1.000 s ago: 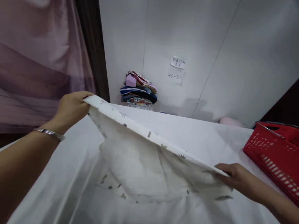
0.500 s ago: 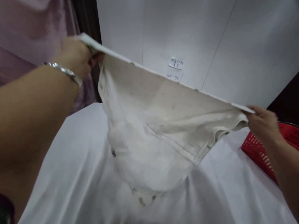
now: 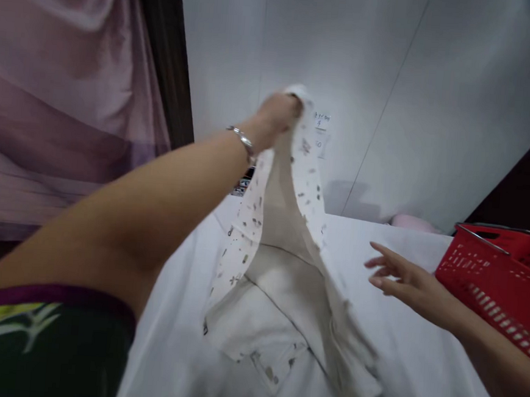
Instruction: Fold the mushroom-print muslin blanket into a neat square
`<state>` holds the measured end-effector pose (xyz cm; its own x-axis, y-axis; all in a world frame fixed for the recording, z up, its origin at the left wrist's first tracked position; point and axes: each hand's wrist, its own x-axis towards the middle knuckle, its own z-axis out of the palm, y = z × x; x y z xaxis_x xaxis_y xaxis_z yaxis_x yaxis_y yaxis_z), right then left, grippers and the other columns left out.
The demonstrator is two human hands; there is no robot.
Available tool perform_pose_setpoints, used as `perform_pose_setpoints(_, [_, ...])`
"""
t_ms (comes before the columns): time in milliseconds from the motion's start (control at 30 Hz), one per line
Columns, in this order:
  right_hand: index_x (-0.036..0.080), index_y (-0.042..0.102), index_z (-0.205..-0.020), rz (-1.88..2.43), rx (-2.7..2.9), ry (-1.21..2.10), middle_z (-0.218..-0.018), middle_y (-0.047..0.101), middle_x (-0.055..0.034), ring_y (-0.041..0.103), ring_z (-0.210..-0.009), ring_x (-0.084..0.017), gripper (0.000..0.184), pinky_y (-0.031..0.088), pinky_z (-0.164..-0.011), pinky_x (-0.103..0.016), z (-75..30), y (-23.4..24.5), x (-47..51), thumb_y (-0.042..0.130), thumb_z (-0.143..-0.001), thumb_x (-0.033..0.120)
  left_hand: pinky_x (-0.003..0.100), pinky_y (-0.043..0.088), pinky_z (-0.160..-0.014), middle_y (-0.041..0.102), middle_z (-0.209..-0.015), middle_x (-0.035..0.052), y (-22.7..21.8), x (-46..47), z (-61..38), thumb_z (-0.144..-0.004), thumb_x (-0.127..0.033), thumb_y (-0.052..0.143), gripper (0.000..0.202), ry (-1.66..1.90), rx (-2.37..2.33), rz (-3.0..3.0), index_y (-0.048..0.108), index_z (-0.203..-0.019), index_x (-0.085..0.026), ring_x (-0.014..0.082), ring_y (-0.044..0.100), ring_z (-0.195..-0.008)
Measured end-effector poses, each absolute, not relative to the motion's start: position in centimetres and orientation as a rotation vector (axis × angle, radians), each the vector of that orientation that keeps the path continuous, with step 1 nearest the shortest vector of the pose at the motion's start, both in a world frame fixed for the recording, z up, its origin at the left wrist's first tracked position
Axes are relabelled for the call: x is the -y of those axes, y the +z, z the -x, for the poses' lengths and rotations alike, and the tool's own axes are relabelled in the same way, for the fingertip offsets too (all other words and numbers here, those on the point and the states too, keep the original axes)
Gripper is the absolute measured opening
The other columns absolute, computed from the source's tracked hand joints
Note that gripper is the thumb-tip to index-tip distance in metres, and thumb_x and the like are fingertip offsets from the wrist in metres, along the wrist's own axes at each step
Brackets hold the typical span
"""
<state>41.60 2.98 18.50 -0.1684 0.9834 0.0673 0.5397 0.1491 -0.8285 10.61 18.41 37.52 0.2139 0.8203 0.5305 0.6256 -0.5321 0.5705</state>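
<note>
A white shirt with small dark printed motifs hangs in front of me, its plain inner side showing in the middle. High up, my left hand is closed on its edge and lifts it into a peak. The lower part of the shirt rests on the white cloth, where what looks like a collar lies nearest me. To the right, my right hand is apart from the shirt and holds nothing, its fingers spread in the air beside the red basket.
White cloth covers the table. On the right stands a red plastic basket with a metal handle. Behind is a pale panel wall with paper labels. A pink curtain hangs at left. Something pink sits at the far edge.
My right hand has let go of the shirt's edge and opened. My left hand has carried its edge to the right, so the stretched shirt now hangs from one point, its printed side showing.
</note>
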Motion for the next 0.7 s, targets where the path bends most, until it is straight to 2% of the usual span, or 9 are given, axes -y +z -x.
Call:
perform_pose_setpoints(67, [0.029,0.030,-0.142,1.385,1.785,0.798,-0.126,0.054,-0.0115,0.059,-0.100,-0.025,0.085,0.055,-0.073,-0.036,-39.5,18.3,-4.2,0.071,-0.069,0.045,0.026,0.044,-0.072,0.059,-0.116,0.0030,35.6,-17.4,-15.9,-0.092,-0.027,0.032,0.028,1.198,-1.167,-2.278,0.053,-0.107,-0.016,0.0122,0.057,-0.098])
perform_pose_setpoints(100, [0.029,0.032,-0.140,1.339,1.779,0.823,-0.126,0.054,-0.0114,0.059,-0.101,-0.025,0.082,0.055,-0.072,-0.035,-38.4,18.2,-4.9,0.071,-0.069,0.045,0.026,0.045,-0.071,0.062,-0.108,0.0009,34.5,-16.7,-18.5,-0.091,-0.026,0.035,0.025,1.139,-1.076,-2.300,0.056,-0.101,-0.017,0.0122,0.058,-0.093])
perform_pose_setpoints(233, [0.017,0.060,-0.104,1.227,1.619,1.100,-0.091,0.067,-0.0093,0.064,-0.076,-0.020,0.043,0.053,-0.057,-0.028,-34.3,16.5,-7.3,0.062,-0.076,0.050,0.027,0.045,-0.077,0.065,-0.102,0.0035,30.2,-13.1,-25.2,-0.085,-0.020,0.041,0.021,0.708,-0.635,-2.433,0.061,-0.086,-0.017,0.0148,0.057,-0.092])
perform_pose_setpoints(333, [0.017,0.060,-0.085,1.137,1.343,1.197,-0.060,0.061,-0.0019,0.057,-0.049,-0.015,0.034,0.049,-0.046,-0.027,-32.8,15.2,-8.2,0.063,-0.075,0.050,0.026,0.045,-0.082,0.064,-0.110,0.0042,27.4,-11.0,-24.6,-0.082,-0.026,0.047,0.028,0.455,-0.487,-2.416,0.058,-0.107,-0.022,0.0153,0.058,-0.096])
perform_pose_setpoints(400, [0.019,0.059,-0.082,1.018,1.249,1.206,-0.055,0.058,0.0019,0.053,-0.044,-0.013,0.031,0.047,-0.044,-0.025,-33.1,15.1,-8.5,0.065,-0.072,0.048,0.030,0.047,-0.085,0.059,-0.121,0.0059,25.2,-10.0,-22.2,-0.081,-0.039,0.050,0.057,0.524,-0.546,-2.296,0.035,-0.135,-0.025,0.0175,0.058,-0.103])
perform_pose_setpoints(500, [0.019,0.059,-0.077,0.923,1.208,1.175,-0.055,0.058,0.0016,0.052,-0.046,-0.012,0.030,0.045,-0.042,-0.023,-34.9,16.0,-8.8,0.064,-0.074,0.049,0.036,0.037,-0.102,0.040,-0.142,0.0067,20.3,-8.7,-17.4,-0.074,-0.045,0.059,0.077,0.847,-0.893,-2.417,0.026,-0.140,-0.026,0.0226,0.042,-0.125])
perform_pose_setpoints(567, [0.018,0.060,-0.076,0.905,1.226,1.130,-0.058,0.061,-0.0006,0.055,-0.050,-0.013,0.031,0.045,-0.044,-0.023,-36.3,17.1,-8.9,0.062,-0.077,0.050,0.039,0.031,-0.108,0.034,-0.145,0.0097,15.9,-8.0,-14.2,-0.070,-0.048,0.062,0.083,0.809,-1.155,-2.479,0.027,-0.140,-0.021,0.0262,0.035,-0.130])
perform_pose_setpoints(633, [0.018,0.062,-0.078,0.875,1.242,1.056,-0.065,0.064,-0.0023,0.059,-0.056,-0.014,0.031,0.045,-0.047,-0.023,-37.4,18.5,-8.9,0.062,-0.078,0.049,0.041,0.031,-0.108,0.034,-0.145,0.0118,11.6,-7.6,-11.3,-0.071,-0.042,0.062,0.077,0.626,-1.365,-2.496,0.032,-0.138,-0.018,0.0276,0.033,-0.131])
perform_pose_setpoints(700, [0.020,0.062,-0.081,0.830,1.225,0.978,-0.073,0.066,-0.0022,0.061,-0.061,-0.014,0.028,0.045,-0.047,-0.022,-38.2,19.8,-9.0,0.062,-0.078,0.047,0.038,0.035,-0.104,0.042,-0.140,0.0089,8.4,-7.4,-8.9,-0.076,-0.025,0.053,0.054,0.548,-1.559,-2.499,0.045,-0.130,-0.020,0.0246,0.039,-0.128])
